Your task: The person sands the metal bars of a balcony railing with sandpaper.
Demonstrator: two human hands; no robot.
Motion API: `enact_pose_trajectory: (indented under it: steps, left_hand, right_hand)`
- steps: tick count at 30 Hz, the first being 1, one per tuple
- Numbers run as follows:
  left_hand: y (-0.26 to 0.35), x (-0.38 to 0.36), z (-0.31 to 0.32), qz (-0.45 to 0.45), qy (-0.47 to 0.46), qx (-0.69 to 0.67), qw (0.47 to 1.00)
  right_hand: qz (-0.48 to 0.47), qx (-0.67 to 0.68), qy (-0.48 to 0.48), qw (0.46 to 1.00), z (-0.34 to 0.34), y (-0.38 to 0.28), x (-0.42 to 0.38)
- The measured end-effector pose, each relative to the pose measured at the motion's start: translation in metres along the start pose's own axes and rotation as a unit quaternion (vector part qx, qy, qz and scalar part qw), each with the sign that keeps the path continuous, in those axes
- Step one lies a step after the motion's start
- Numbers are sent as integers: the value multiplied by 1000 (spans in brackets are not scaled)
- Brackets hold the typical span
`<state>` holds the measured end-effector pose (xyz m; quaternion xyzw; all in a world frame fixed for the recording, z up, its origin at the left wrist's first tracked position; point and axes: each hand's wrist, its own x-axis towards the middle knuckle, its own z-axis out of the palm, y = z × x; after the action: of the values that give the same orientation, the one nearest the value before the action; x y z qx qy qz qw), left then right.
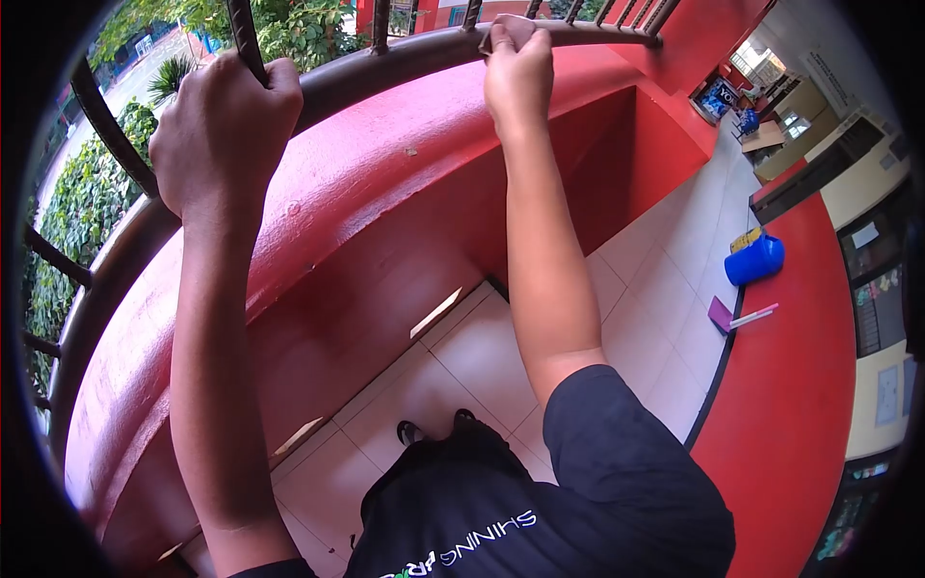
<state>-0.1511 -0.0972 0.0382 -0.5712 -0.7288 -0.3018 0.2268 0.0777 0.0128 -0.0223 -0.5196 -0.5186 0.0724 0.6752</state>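
Note:
My left hand (224, 135) is closed in a fist around an upright twisted metal bar (243, 34) of the railing. Farther right, my right hand (520, 82) grips a small pinkish-brown cloth (517, 31), pressed against the dark round rail (414, 56). The cloth is partly hidden by my fingers and its folds are hard to make out. Both arms stretch forward over the glossy red ledge (385, 164) just below the rail.
Below lies a floor of pale tiles (472, 352), where my feet stand. Along the right wall are a blue bin (754, 262) and a purple dustpan (720, 315) with a pale handle. Green plants (96, 202) grow beyond the railing.

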Motion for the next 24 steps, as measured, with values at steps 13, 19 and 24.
enact_pose_trajectory:
  steps: [13, 19, 24]
  left_hand:
    - [-2, 0, 3, 0, 4, -17, 1000]
    - [-1, 2, 1, 4, 9, -15, 1000]
    - [-2, 0, 0, 1, 8, -8, 1000]
  right_hand:
    - [75, 16, -6, 997, 3, 14, 4]
    - [60, -106, -36, 992, 1, -26, -21]
    - [30, -137, -68, 988, 12, -39, -41]
